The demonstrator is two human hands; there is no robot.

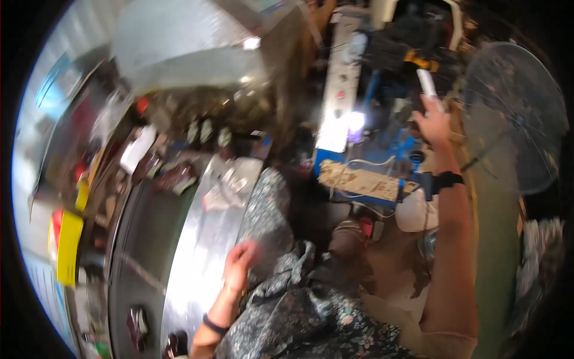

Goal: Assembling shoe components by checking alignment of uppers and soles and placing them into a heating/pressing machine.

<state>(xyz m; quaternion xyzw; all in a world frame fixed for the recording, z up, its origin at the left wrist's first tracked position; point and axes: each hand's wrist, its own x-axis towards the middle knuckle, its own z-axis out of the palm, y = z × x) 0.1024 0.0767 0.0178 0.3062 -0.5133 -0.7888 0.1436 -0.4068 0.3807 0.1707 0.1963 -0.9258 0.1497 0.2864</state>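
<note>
1. right hand [431,122]: raised and reaching forward, its grip pinching a slim white stick-shaped tool [427,82] above the cluttered blue workbench [382,107].
2. left hand [239,258]: rests on the edge of the shiny metal sheet [203,251]; motion blur hides whether its grip is spread or pressed together.
3. progress: the tool is in hand but touches nothing yet; judged an early stage, with the application left.
4. nearby: a standing fan [514,113] on the right.
</note>
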